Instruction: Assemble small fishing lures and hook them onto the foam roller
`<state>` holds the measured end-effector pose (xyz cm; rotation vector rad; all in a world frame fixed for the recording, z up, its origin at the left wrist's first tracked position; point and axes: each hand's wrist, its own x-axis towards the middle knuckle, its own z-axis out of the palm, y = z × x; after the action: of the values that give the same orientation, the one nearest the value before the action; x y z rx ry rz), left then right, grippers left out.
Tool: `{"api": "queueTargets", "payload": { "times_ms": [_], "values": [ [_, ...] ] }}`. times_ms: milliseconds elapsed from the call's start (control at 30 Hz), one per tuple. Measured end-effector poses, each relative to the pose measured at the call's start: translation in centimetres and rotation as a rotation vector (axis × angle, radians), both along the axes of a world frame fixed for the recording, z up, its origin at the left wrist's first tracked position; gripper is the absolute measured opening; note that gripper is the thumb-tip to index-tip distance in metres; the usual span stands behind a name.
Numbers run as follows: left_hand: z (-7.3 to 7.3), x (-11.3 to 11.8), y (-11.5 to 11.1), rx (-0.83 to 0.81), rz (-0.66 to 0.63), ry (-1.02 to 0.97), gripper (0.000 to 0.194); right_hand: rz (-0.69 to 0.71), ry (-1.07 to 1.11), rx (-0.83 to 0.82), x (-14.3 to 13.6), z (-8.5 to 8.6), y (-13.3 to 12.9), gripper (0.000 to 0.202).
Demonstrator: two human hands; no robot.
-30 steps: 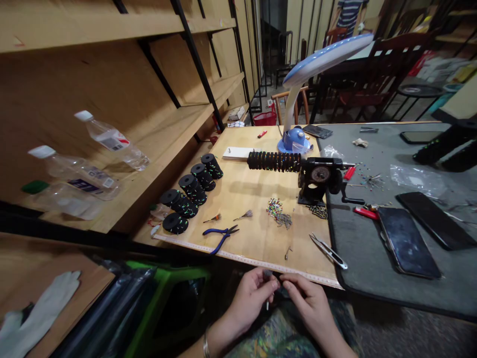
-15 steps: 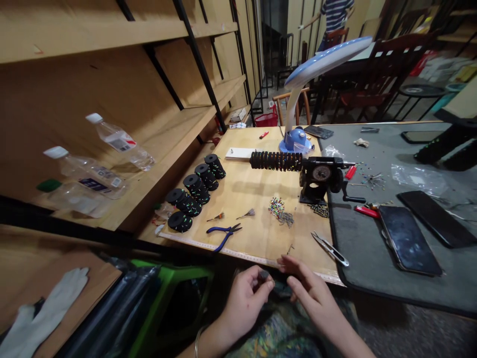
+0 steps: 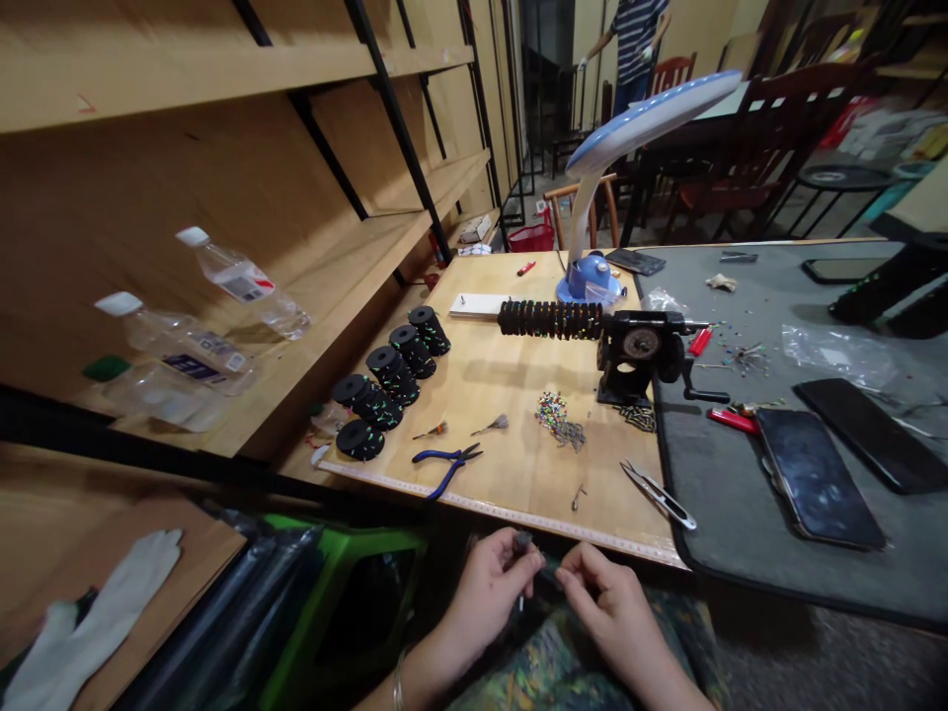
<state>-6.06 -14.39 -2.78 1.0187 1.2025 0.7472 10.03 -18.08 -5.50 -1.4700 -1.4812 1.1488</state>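
Above my lap, at the table's front edge, my left hand (image 3: pixel 485 585) is closed in a pinch on a small dark grey piece (image 3: pixel 522 541). A short pale tip shows below its fingers. Just to the right, my right hand (image 3: pixel 608 600) is also closed, thumb against fingertips; whatever it pinches is too small to make out. Beyond the hands lie a small metal piece with a bent wire (image 3: pixel 578 497), blue-handled pliers (image 3: pixel 446 466) and thread snips (image 3: pixel 659 494). Coloured beads (image 3: pixel 552 407) lie beside a heap of small metal pieces (image 3: pixel 570 435).
Several black foam spools (image 3: pixel 359 440) stand along the table's left side. A hand-cranked winder (image 3: pixel 638 346) holds a row of black foam discs (image 3: pixel 552 319) below a desk lamp (image 3: pixel 589 278). Phones (image 3: pixel 819 479) lie on the grey mat (image 3: pixel 715 523). Plastic bottles (image 3: pixel 252 284) rest on the shelf.
My right hand has gone from spread fingers to a closed pinch, and moved down and nearer my left hand. The metal piece with the bent wire shows more fully. A person at the back has shifted left.
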Motion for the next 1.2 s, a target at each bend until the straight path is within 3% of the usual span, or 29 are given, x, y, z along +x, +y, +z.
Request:
{"api": "queueTargets", "payload": {
  "times_ms": [167,600,1200],
  "values": [
    [-0.5,-0.1,-0.2,-0.012,0.055,0.027,0.035,-0.124,0.004,0.041,-0.1,-0.6,-0.6,0.024],
    [-1.3,0.2,-0.8,0.065,0.027,0.095,0.022,-0.104,-0.193,0.234,-0.6,-0.8,-1.0,0.026],
    [-1.2,0.1,-1.1,0.215,-0.021,0.239,0.011,-0.126,-0.172,0.207,-0.9,-0.9,-0.7,0.025]
  ]
}}
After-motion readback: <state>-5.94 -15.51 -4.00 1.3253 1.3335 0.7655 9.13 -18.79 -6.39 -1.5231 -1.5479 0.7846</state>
